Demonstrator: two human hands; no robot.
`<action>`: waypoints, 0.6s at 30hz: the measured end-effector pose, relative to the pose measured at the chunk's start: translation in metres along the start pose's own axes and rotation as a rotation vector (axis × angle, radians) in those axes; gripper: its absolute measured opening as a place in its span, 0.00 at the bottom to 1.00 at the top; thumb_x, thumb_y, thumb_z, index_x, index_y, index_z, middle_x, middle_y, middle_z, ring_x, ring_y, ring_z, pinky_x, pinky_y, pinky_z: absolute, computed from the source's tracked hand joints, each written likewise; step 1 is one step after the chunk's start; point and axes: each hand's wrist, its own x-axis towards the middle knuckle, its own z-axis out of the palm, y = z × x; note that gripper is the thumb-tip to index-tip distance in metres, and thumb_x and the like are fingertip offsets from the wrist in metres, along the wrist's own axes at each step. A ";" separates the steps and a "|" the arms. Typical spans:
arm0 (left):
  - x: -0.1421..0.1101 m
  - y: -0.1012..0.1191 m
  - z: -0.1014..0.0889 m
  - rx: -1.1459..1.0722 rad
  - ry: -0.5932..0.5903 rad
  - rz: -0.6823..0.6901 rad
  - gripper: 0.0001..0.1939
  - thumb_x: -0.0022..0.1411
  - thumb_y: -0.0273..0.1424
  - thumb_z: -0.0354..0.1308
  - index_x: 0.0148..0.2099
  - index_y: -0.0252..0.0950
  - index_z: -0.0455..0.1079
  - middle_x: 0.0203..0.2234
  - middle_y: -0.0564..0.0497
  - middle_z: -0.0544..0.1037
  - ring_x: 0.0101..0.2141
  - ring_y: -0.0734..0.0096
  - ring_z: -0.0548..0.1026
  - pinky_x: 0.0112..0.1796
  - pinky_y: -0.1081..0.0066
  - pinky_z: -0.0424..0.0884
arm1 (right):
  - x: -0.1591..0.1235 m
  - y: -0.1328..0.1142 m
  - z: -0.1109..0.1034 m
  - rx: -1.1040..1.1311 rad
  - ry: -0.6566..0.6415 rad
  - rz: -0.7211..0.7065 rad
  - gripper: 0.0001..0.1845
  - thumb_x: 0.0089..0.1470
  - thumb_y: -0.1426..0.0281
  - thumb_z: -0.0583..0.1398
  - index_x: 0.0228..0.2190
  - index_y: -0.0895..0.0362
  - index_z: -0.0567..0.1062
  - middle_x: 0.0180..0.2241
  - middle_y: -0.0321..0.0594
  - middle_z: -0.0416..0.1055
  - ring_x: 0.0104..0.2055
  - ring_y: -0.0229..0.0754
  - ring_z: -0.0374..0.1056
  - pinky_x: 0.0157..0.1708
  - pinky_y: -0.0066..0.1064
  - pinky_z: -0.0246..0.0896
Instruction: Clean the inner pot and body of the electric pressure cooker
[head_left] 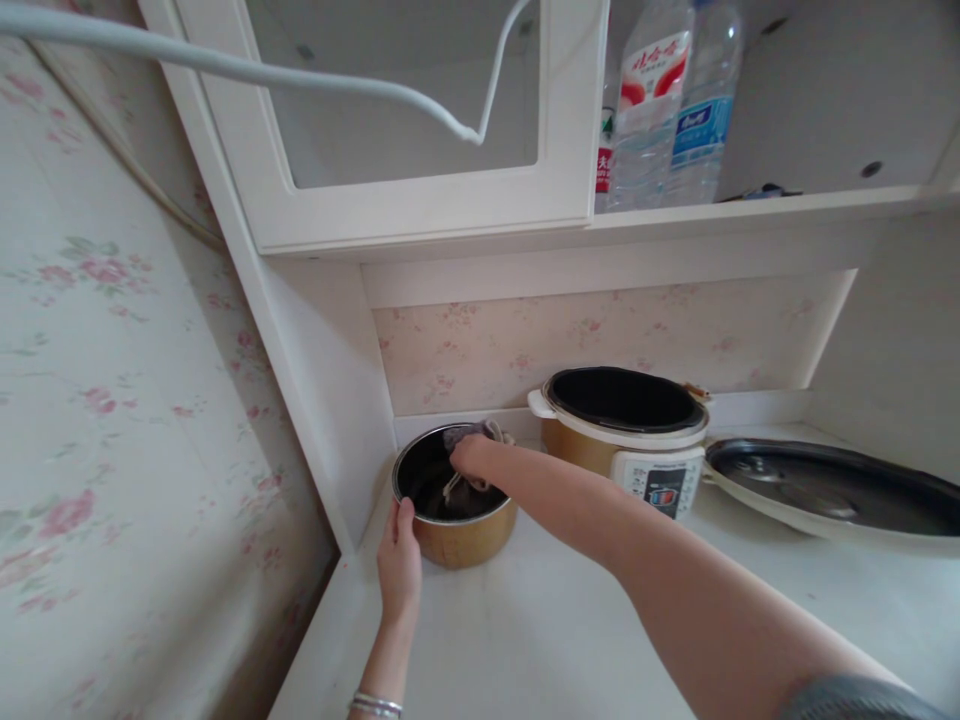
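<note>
Gold outside and dark inside, a round pot (466, 545) stands near the back-left corner of the white counter (480, 650). Your left hand (400, 555) pinches its rim, thumb on top. Your right hand (470, 458) reaches inside, closed around a greyish cloth (456, 435). Toward the back edge, just right, stand an open cooker (576, 446) and its upturned lid (817, 502).

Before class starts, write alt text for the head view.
A person's left hand holds a gold pot by its rim while the right hand holds a grey cloth inside it. To the right are an open cooker and a lid.
</note>
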 end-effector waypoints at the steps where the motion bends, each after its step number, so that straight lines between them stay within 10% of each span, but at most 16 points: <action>1: 0.000 0.001 0.000 0.009 0.001 0.011 0.31 0.63 0.50 0.48 0.60 0.35 0.64 0.58 0.45 0.67 0.60 0.60 0.61 0.60 0.62 0.53 | -0.003 0.001 -0.001 0.065 -0.031 0.048 0.12 0.38 0.78 0.66 0.12 0.60 0.69 0.17 0.38 0.69 0.33 0.46 0.73 0.38 0.34 0.66; 6: 0.001 -0.001 0.001 0.036 0.017 0.045 0.28 0.64 0.48 0.46 0.59 0.35 0.66 0.57 0.46 0.68 0.60 0.61 0.62 0.60 0.62 0.54 | -0.033 -0.004 0.005 0.484 -0.091 0.114 0.06 0.35 0.78 0.66 0.20 0.61 0.75 0.18 0.36 0.72 0.25 0.44 0.72 0.29 0.31 0.68; 12: 0.007 -0.012 0.001 0.092 0.001 0.051 0.33 0.63 0.51 0.45 0.61 0.35 0.63 0.58 0.44 0.67 0.60 0.59 0.62 0.60 0.59 0.55 | -0.071 -0.019 -0.002 0.975 0.314 0.035 0.17 0.59 0.74 0.48 0.46 0.58 0.70 0.34 0.41 0.77 0.33 0.39 0.74 0.38 0.32 0.69; 18: 0.006 -0.010 0.000 0.080 -0.018 0.124 0.33 0.64 0.51 0.43 0.64 0.36 0.58 0.61 0.45 0.63 0.61 0.59 0.58 0.61 0.57 0.53 | -0.159 -0.011 -0.032 1.728 0.625 0.011 0.16 0.57 0.67 0.57 0.47 0.57 0.71 0.36 0.42 0.78 0.37 0.44 0.75 0.42 0.36 0.70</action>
